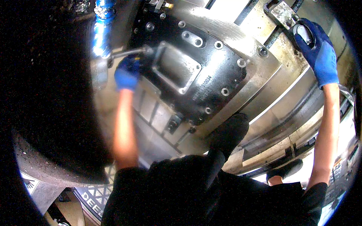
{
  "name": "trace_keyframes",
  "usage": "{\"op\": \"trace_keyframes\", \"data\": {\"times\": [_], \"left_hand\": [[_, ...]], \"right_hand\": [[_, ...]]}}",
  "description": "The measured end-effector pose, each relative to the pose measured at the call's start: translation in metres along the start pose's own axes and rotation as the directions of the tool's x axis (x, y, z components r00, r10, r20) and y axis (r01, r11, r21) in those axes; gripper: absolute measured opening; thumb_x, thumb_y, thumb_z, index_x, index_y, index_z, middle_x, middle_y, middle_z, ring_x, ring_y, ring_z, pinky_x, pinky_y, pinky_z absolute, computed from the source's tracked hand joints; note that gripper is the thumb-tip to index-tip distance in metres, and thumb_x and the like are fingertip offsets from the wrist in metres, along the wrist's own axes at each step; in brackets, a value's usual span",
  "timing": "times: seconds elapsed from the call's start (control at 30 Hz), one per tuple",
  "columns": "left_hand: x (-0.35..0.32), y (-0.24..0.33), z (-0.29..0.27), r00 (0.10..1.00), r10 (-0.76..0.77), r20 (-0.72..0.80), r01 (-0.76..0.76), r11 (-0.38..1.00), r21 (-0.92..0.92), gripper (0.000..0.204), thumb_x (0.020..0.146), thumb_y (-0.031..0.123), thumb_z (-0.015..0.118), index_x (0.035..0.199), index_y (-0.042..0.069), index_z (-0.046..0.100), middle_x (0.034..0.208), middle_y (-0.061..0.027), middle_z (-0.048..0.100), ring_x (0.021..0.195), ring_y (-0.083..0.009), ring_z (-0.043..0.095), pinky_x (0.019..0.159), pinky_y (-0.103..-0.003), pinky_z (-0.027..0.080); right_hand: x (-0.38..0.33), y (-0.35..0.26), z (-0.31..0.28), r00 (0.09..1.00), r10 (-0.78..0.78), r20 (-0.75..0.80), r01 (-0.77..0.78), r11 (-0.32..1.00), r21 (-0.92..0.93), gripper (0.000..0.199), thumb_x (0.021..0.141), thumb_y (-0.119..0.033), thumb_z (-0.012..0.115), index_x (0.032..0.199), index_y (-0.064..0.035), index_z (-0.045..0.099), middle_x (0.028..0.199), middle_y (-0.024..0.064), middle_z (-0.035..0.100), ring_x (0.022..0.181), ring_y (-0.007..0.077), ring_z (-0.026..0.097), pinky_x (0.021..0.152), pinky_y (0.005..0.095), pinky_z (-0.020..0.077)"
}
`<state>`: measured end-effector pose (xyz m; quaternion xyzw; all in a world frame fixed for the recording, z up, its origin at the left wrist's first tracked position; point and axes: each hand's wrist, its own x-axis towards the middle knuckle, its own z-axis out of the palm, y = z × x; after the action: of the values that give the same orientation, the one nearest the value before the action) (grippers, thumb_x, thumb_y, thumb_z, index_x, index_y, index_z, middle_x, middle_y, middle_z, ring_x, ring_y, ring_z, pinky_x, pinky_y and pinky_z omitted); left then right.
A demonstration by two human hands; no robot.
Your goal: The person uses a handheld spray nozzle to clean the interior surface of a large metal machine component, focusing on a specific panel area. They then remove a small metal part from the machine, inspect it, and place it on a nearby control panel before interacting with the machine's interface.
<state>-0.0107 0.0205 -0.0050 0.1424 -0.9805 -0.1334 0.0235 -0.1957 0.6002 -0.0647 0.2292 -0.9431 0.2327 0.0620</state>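
My left hand [128,73], in a blue glove and smeared by motion, is closed by the left edge of a black metal plate. A thin wrench-like metal tool [130,52] runs along the top of its fist, its rounded end over the plate. The plate [220,69] has a raised rectangular frame [177,67] and several round metal bushings. Far to the right, my right hand [318,52], also gloved, curls around an oval light-grey metal piece [302,34]. That piece sits against a rectangular metal block [283,15] on the machine bed.
A large dark machine body [56,94] fills the left side. A shiny blue-wrapped column [102,28] hangs beside it. Slots cross the metal bed, and a bolt [263,51] stands right of the plate. My black-clad knee [230,132] rests near the bed's front edge.
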Motion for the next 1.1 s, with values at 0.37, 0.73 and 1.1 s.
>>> {"op": "trace_keyframes", "data": {"times": [0.37, 0.73, 1.1], "left_hand": [[0.015, 0.013, -0.016, 0.991, -0.045, 0.128, 0.010, 0.965, 0.263, 0.032, 0.084, 0.020, 0.071, 0.112, 0.005, 0.067, 0.109, -0.0140, 0.069, 0.099, -0.0245, 0.066, 0.086, -0.033, 0.050], [-0.001, 0.006, -0.011, 0.994, 0.108, -0.021, -0.094, 0.936, 0.340, 0.029, 0.085, 0.014, 0.069, 0.113, 0.005, 0.067, 0.108, -0.0138, 0.069, 0.098, -0.0237, 0.065, 0.089, -0.032, 0.049], [0.016, -0.018, -0.025, 0.978, -0.162, 0.134, 0.166, 0.986, -0.022, 0.032, 0.090, 0.016, 0.063, 0.121, 0.005, 0.063, 0.120, -0.0085, 0.065, 0.102, -0.0180, 0.063, 0.090, -0.030, 0.048]], "right_hand": [[-0.001, 0.003, 0.001, 1.000, -0.006, -0.003, 0.006, 1.000, -0.017, 0.043, 0.085, -0.032, 0.067, 0.123, -0.0126, 0.060, 0.118, 0.0168, 0.061, 0.108, 0.0371, 0.059, 0.093, 0.0402, 0.0474], [0.002, -0.002, 0.003, 0.999, -0.014, -0.029, 0.014, 1.000, 0.002, 0.044, 0.084, -0.034, 0.068, 0.121, -0.0117, 0.060, 0.118, 0.0162, 0.061, 0.108, 0.0366, 0.059, 0.093, 0.0403, 0.0476], [0.001, 0.002, 0.003, 1.000, -0.018, -0.026, 0.018, 1.000, 0.015, 0.042, 0.084, -0.032, 0.068, 0.120, -0.0121, 0.061, 0.118, 0.0173, 0.061, 0.108, 0.0372, 0.059, 0.093, 0.0404, 0.0474]]}}
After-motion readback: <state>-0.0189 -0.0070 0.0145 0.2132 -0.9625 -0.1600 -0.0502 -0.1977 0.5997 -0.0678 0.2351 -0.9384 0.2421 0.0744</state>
